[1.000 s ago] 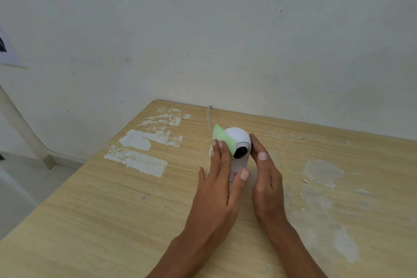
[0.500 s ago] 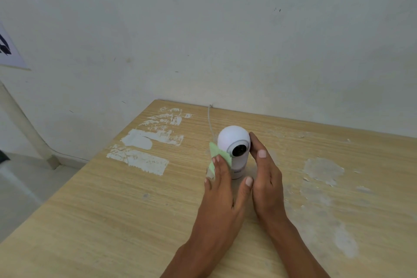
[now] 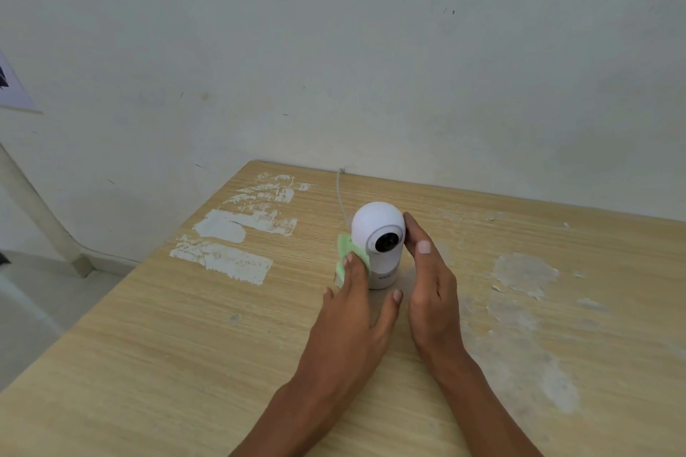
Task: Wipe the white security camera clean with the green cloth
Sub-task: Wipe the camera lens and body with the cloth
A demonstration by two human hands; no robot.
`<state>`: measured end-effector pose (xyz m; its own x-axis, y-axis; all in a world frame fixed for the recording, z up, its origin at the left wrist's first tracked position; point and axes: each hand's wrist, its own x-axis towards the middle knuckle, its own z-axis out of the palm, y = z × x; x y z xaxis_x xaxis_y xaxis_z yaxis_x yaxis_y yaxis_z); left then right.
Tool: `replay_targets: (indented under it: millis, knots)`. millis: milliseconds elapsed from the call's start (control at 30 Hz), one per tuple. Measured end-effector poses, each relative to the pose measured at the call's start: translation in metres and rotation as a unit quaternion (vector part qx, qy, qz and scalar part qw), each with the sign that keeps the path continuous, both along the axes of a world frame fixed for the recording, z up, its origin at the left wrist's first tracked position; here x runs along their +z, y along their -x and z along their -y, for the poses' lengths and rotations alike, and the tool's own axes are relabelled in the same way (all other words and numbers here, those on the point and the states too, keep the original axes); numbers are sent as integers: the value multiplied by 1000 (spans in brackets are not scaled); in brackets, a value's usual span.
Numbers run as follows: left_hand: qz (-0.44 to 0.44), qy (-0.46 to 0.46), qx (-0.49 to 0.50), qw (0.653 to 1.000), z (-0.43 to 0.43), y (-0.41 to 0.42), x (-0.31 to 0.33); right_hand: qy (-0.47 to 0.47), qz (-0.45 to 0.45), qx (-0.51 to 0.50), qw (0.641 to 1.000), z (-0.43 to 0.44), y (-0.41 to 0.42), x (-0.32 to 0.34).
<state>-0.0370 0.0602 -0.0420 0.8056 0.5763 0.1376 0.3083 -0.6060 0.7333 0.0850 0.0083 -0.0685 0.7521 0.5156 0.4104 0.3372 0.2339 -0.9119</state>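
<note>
The white security camera [image 3: 378, 230] stands upright on the wooden table [image 3: 185, 338], its round head and dark lens facing me. My left hand [image 3: 352, 312] presses the green cloth [image 3: 345, 252] flat against the lower left side of the camera body, fingers stretched out, thumb spread toward the base. My right hand [image 3: 430, 289] rests against the camera's right side with its fingers along the head, steadying it. Most of the cloth is hidden under my left fingers.
A thin white cable [image 3: 340, 197] runs from behind the camera to the table's back edge at the wall. White paint patches [image 3: 230, 256] mark the table at the left, worn patches [image 3: 523, 271] at the right. The table's left edge drops to the floor.
My left hand has slid the green cloth down from the camera's head to its lower left side. The lens is now uncovered. My right hand has stayed against the right side.
</note>
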Motion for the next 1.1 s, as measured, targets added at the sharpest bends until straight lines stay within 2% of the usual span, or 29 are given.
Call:
replay_targets:
  millis: [100, 200, 300, 333, 467, 633, 700, 800, 867, 967, 1033, 1100]
  knots:
    - [-82, -75, -3, 994, 2, 4, -8, -1, -2, -4, 1000, -1, 0, 0]
    - [-142, -180, -5, 973, 5, 7, -11, -2, -3, -6, 1000, -1, 0, 1]
    - [-174, -231, -2, 957, 9, 8, -11, 6, -1, -6, 1000, 1, 2, 2]
    - [-176, -235, 1, 956, 10, 9, -9, 8, -1, -6, 1000, 1, 3, 3]
    - [-89, -305, 12, 948, 5, 13, -6, 26, 8, -8, 1000, 5, 4, 13]
    - [-77, -276, -7, 958, -16, 11, -8, 66, 42, -47, 996, 17, 8, 27]
    - [-20, -198, -10, 980, -21, 14, -3, 93, 63, -68, 991, 25, 11, 30]
    - [89, 6, 25, 996, -20, 21, 4, 90, 89, -119, 985, 37, 18, 32]
    - [132, 169, 17, 977, -20, 23, 9, 96, 99, -123, 983, 44, 24, 33]
    - [160, 377, -14, 912, -22, 25, 20, 146, 60, -45, 986, 50, 31, 35]
    - [164, 428, -28, 888, -22, 26, 24, 166, 17, 19, 986, 52, 33, 35]
    - [163, 424, -24, 891, -22, 25, 23, 183, 15, 48, 982, 53, 36, 34]
